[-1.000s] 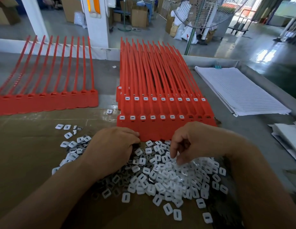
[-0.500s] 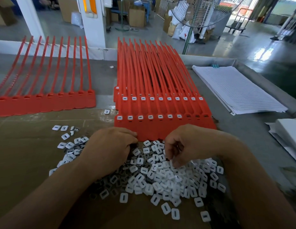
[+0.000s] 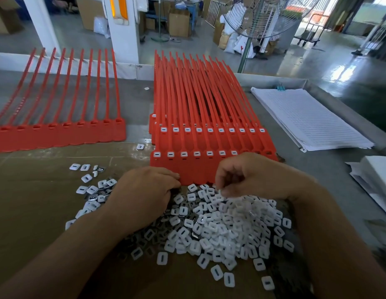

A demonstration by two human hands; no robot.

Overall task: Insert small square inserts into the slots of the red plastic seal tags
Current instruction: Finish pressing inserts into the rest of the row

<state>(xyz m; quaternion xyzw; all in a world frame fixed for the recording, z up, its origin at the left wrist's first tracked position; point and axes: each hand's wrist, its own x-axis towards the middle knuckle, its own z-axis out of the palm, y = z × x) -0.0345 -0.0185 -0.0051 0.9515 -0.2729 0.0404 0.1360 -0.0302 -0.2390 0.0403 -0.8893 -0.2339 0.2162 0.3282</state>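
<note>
Heap of white square inserts point(image 3: 220, 229) on cardboard sheet point(image 3: 36, 201), at 6 o'clock of the front sheet of red seal tags point(image 3: 187, 167). Front row of slots: seven from the left filled with white inserts, those seen toward 3 o'clock unfilled. Second row, on the stacked tags point(image 3: 209, 139) behind at 12 o'clock: white inserts in all ten visible slots. Separate strip of red tags point(image 3: 58, 134) at 10 o'clock: slots all unfilled.

Left hand point(image 3: 144, 195) palm down on the heap, fingers curled, tips touching the near edge of the front sheet; anything under the palm hidden, cannot tell. Right hand point(image 3: 252, 175) over the heap's far edge, fingers curled, tips drawn together down at the inserts; grip on an insert not confirmable.

One loose insert point(image 3: 140, 146) at 9 o'clock of the front row. Stack of ruled paper point(image 3: 306, 119) at 2 o'clock.
</note>
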